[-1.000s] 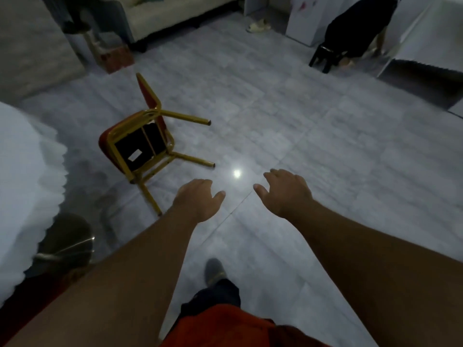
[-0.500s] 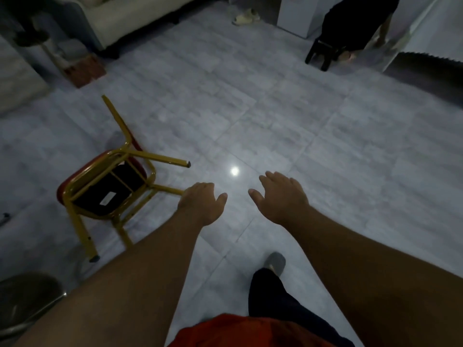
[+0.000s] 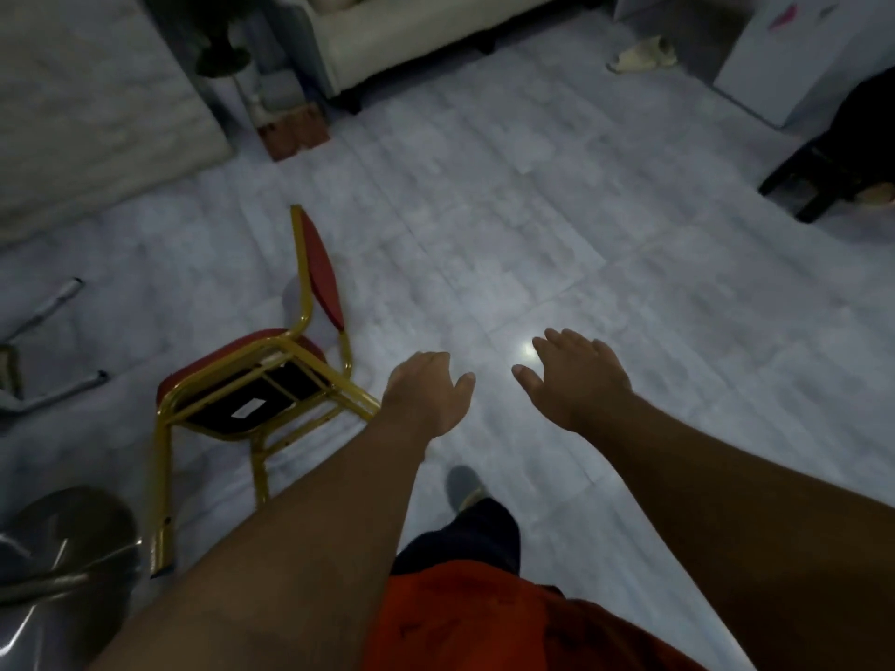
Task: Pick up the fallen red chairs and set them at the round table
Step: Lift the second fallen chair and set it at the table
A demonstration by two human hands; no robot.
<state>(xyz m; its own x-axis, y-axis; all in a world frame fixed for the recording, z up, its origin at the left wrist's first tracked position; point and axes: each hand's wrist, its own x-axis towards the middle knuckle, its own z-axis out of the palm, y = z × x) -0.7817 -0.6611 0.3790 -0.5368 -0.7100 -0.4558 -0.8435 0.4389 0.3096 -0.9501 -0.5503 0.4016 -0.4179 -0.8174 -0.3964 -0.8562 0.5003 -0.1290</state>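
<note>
A red chair [image 3: 252, 380] with a gold metal frame lies tipped over on the grey tiled floor at the left. Its black seat underside faces me and its legs point toward me and to the right. My left hand [image 3: 426, 397] hovers just right of the chair's upper leg, fingers apart and holding nothing. My right hand [image 3: 571, 380] is stretched out further right over bare floor, also open and holding nothing. The round table is not in view.
A metal stool [image 3: 63, 564] sits at the lower left and chrome legs [image 3: 48, 380] lie at the left edge. A cream sofa [image 3: 411, 36] stands at the back. A black stool [image 3: 833, 162] and white cabinet [image 3: 799, 55] are at the right.
The view has swung toward the chair, which now sits closer to my left hand. Both hands stay open and extended in front of me.
</note>
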